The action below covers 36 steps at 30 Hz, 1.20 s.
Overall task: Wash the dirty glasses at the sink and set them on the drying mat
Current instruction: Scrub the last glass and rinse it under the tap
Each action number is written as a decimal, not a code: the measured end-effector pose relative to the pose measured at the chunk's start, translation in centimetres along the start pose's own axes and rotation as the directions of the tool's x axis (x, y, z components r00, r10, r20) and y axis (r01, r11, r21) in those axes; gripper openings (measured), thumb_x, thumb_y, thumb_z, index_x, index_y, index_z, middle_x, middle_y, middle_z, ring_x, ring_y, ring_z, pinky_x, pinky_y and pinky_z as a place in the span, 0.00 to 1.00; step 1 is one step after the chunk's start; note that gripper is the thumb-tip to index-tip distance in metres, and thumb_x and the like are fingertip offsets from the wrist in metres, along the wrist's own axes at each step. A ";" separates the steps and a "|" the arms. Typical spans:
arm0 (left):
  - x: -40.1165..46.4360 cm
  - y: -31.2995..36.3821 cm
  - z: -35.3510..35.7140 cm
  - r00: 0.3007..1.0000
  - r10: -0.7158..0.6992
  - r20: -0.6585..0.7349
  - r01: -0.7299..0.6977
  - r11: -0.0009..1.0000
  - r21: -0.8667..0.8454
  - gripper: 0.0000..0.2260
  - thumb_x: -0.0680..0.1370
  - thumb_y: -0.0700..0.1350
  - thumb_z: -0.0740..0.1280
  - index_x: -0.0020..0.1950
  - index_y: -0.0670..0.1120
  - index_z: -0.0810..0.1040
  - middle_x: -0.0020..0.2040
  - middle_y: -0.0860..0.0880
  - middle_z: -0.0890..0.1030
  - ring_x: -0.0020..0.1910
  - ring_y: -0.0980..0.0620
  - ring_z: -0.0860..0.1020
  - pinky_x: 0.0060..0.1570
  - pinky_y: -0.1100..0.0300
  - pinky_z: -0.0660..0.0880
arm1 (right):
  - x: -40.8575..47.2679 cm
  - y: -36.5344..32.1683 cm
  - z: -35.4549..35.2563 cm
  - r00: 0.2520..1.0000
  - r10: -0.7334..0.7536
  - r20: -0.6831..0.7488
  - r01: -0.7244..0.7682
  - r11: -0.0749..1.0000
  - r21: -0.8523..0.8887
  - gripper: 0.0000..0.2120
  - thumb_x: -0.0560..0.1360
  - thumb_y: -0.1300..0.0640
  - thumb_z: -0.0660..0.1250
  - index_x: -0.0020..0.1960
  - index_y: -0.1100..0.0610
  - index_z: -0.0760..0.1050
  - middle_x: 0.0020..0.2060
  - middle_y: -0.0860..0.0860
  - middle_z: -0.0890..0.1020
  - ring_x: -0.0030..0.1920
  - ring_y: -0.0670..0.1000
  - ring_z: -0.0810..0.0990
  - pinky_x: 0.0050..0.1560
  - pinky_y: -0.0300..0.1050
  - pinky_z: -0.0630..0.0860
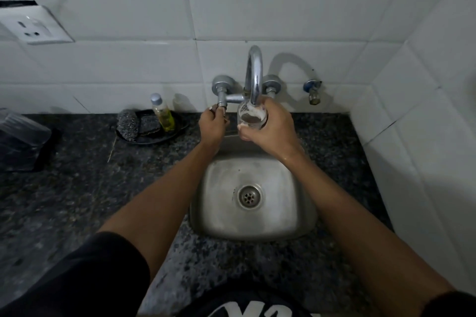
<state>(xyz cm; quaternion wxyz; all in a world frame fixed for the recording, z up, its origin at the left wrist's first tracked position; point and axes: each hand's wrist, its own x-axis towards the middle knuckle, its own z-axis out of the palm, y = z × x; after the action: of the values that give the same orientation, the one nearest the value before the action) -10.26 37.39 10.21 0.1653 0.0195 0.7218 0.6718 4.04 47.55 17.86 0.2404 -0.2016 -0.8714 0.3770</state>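
My right hand (273,126) grips a clear glass (251,117) and holds it right under the spout of the chrome tap (253,74), above the back rim of the steel sink (206,203). The glass tilts toward me and looks foamy inside. My left hand (212,123) is closed on the tap's left handle (221,104). Whether water is running is too dim to tell. At the far left, clear glassware (22,127) rests on a dark mat (43,159) on the counter.
A black dish (177,128) behind the sink's left holds scrub pads (128,121) and a bottle of yellow soap (162,112). A small valve (313,91) sticks out of the tiled wall at right. A wall socket (33,24) sits upper left. Speckled granite counter (90,183) surrounds the sink.
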 end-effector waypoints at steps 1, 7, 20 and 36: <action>0.0 -0.1 -0.1 1.000 -0.020 0.019 0.021 0.999 -0.049 0.13 0.84 0.44 0.66 0.55 0.34 0.81 0.42 0.40 0.83 0.42 0.45 0.82 0.52 0.34 0.82 | 0.1 -0.1 0.1 1.000 -0.002 0.002 0.002 1.000 0.006 0.29 0.64 0.44 0.80 0.61 0.48 0.77 0.53 0.45 0.83 0.54 0.47 0.83 0.53 0.51 0.82; 0.3 -0.6 -0.5 0.998 -0.044 0.053 0.048 0.997 -0.064 0.15 0.80 0.51 0.68 0.54 0.39 0.83 0.44 0.40 0.86 0.45 0.42 0.85 0.54 0.32 0.82 | -0.1 0.0 0.6 1.000 -0.005 0.005 0.005 1.000 -0.005 0.29 0.64 0.43 0.81 0.60 0.49 0.77 0.52 0.46 0.83 0.52 0.47 0.82 0.52 0.51 0.83; -3.9 1.0 0.7 0.716 -0.406 0.568 0.553 0.826 -0.108 0.24 0.83 0.63 0.62 0.52 0.44 0.86 0.48 0.43 0.87 0.45 0.45 0.85 0.42 0.52 0.82 | -0.9 0.2 -0.1 0.997 -0.080 -0.007 0.080 0.997 0.011 0.22 0.67 0.51 0.82 0.57 0.54 0.77 0.48 0.44 0.80 0.47 0.42 0.79 0.47 0.44 0.78; -3.3 1.7 2.8 0.797 -0.340 0.499 0.565 0.712 -0.416 0.24 0.83 0.58 0.63 0.66 0.40 0.80 0.56 0.41 0.82 0.49 0.45 0.83 0.53 0.51 0.82 | -1.0 1.4 -0.7 0.912 -0.275 0.303 0.329 0.933 -0.144 0.14 0.84 0.58 0.64 0.65 0.60 0.81 0.59 0.57 0.83 0.60 0.55 0.79 0.64 0.55 0.77</action>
<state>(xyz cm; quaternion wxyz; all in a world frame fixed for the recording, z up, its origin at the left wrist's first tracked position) -6.77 39.40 12.46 0.4654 -0.0778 0.4335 0.7677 5.45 48.27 16.96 0.1506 -0.0313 -0.9494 0.2738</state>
